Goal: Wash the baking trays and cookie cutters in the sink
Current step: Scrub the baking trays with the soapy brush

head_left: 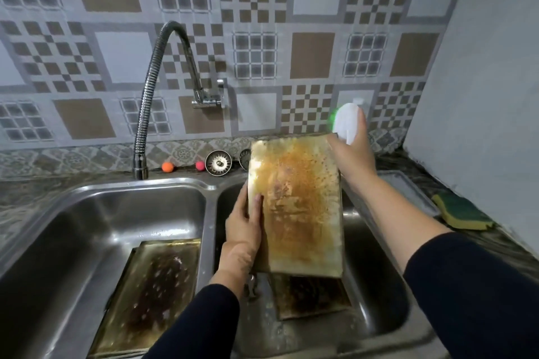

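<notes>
A rust-stained baking tray (297,207) stands tilted upright over the right basin of the steel double sink (210,186). My left hand (243,227) grips the tray's left edge. My right hand (354,151) holds a white bottle with a green part (347,121) above the tray's top right corner. A second dirty tray (154,291) leans in the left basin. A third dark tray (309,294) lies in the right basin under the held one. No cookie cutters show.
A flexible chrome tap (145,114) arcs over the left basin. Two sink strainers (218,162) and small orange (167,167) and pink (199,165) balls sit on the back ledge. A green-yellow sponge (462,211) and a flat metal tray (408,189) lie on the right counter.
</notes>
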Action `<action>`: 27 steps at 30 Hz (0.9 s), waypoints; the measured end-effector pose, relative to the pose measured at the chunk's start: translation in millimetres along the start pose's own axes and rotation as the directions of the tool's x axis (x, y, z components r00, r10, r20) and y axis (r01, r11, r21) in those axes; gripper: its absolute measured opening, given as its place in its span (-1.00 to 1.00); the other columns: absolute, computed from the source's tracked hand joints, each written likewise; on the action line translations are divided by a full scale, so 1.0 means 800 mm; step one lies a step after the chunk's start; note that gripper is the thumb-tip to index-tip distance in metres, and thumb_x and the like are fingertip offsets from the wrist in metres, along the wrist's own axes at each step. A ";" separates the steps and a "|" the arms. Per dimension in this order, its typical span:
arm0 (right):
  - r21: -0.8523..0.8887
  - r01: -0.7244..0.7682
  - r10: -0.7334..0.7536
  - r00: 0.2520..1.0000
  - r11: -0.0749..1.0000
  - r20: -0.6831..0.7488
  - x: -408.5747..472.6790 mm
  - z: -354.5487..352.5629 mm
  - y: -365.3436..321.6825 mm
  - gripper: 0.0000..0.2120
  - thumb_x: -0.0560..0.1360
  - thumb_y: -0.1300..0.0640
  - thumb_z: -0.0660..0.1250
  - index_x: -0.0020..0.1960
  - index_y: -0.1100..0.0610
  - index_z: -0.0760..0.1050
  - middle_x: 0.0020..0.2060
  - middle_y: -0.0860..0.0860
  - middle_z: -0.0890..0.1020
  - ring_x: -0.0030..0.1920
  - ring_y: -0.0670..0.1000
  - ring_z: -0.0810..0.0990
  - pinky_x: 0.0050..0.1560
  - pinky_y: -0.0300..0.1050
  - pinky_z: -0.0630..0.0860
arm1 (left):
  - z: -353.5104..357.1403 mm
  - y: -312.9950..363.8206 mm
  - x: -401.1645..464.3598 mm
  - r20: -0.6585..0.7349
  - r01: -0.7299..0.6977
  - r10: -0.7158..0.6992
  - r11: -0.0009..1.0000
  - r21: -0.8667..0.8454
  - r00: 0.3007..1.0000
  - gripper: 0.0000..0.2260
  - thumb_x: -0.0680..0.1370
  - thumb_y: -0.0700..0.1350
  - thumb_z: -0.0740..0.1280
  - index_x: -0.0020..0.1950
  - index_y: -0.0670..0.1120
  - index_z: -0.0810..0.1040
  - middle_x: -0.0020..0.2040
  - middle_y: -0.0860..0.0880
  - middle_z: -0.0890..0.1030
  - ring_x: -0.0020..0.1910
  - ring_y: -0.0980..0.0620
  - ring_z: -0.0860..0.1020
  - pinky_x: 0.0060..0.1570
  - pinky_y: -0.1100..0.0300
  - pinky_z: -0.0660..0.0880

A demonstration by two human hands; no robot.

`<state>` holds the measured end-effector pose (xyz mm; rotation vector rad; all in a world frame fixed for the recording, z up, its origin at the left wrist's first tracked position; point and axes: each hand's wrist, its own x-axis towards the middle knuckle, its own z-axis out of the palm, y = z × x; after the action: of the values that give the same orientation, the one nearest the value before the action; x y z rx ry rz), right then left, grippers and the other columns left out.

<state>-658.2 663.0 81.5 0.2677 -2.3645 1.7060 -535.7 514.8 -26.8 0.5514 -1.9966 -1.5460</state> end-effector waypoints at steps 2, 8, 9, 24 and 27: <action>-0.243 0.033 -0.037 0.999 0.969 -0.015 0.006 -0.010 0.005 -0.21 0.49 -0.06 0.29 0.54 -0.18 -0.14 0.48 0.01 0.27 0.37 0.17 0.36 0.18 0.03 0.41 | -0.002 0.006 0.010 -0.012 -0.032 0.032 0.999 0.019 0.999 -0.61 0.61 0.07 0.18 0.45 0.16 0.32 0.15 0.19 0.50 0.15 0.28 0.40 0.14 0.41 0.27; -0.433 0.304 -0.313 0.948 0.848 0.052 0.014 -0.020 -0.018 -0.21 0.51 0.03 0.35 0.55 -0.15 -0.07 0.37 0.07 0.43 0.28 0.18 0.46 0.02 -0.02 0.46 | 0.002 0.013 0.037 -0.128 -0.080 0.076 0.996 -0.029 0.989 -0.58 0.61 0.04 0.22 0.47 0.11 0.31 0.27 0.14 0.51 0.23 0.24 0.43 0.24 0.37 0.32; -0.431 0.339 -0.346 0.936 0.836 0.064 0.013 -0.018 -0.023 -0.24 0.50 0.04 0.36 0.55 -0.15 -0.01 0.35 0.06 0.45 0.26 0.16 0.47 -0.01 -0.05 0.45 | 0.005 0.018 0.040 -0.121 -0.108 0.101 0.992 -0.057 0.987 -0.59 0.61 0.03 0.23 0.46 0.10 0.32 0.28 0.15 0.50 0.25 0.24 0.45 0.27 0.35 0.34; -0.153 0.413 -0.406 0.911 0.898 0.077 0.002 0.036 -0.063 -0.34 0.50 0.05 0.35 0.52 -0.12 0.14 0.21 0.09 0.56 0.12 0.08 0.55 -0.02 -0.17 0.47 | 0.021 0.075 0.042 -0.117 -0.370 0.358 0.923 -0.105 0.926 -0.59 0.61 -0.10 0.25 0.47 -0.01 0.32 0.33 0.21 0.42 0.32 0.34 0.36 0.32 0.47 0.24; -0.091 0.374 -0.358 0.921 0.923 0.154 -0.019 0.047 -0.055 -0.32 0.49 0.05 0.35 0.50 -0.22 0.11 0.20 0.01 0.56 0.02 -0.06 0.54 -0.11 -0.29 0.44 | 0.011 0.076 0.052 -0.173 -0.350 0.328 0.930 -0.114 0.929 -0.60 0.61 -0.12 0.26 0.45 -0.03 0.35 0.32 0.16 0.46 0.31 0.28 0.40 0.33 0.39 0.29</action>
<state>-634.5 613.7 105.9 0.7752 -2.3098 1.4048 -572.4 511.2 37.3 0.2393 -1.7410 -1.3745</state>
